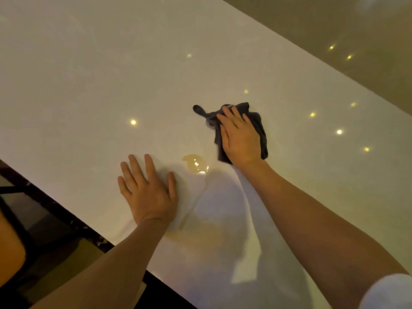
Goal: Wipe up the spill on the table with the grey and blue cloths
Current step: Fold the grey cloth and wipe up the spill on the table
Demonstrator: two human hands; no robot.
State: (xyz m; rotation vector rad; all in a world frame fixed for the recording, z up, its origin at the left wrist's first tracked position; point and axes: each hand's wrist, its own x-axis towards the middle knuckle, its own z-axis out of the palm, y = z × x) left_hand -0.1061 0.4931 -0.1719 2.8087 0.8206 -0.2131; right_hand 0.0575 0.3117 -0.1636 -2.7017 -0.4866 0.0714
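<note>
A dark grey-blue cloth [256, 128] lies bunched on the glossy white bench [89, 74], right of centre. It is crumpled into thick folds, and a thin tail ending in a small loop [197, 108] sticks out from its far left corner onto bare bench. In this warm, dim light its colour reads as slate, so I cannot tell whether it is the grey cloth or the blue one.

The right hand [239, 137] lies flat, palm down, on top of the cloth, its fingers [229, 114] stretched out straight and close together, pointing to the far side; they press down rather than pinch. Cloth shows along the hand's left and right edges and past the fingertips.

The spill [195, 163] is a small amber puddle with a bright glint on it, just near and left of the cloth, between the two hands. A faint wet trail [194, 199] runs from it toward the near edge and widens into a pale yellowish smear [198, 237] on the bench between the forearms.

The left hand [148, 192] rests palm down on bare bench, left of the puddle, its fingers spread apart and holding nothing. Small round light reflections [133, 122] dot the shiny surface. A white sleeve [388, 293] shows at the near right corner.
</note>
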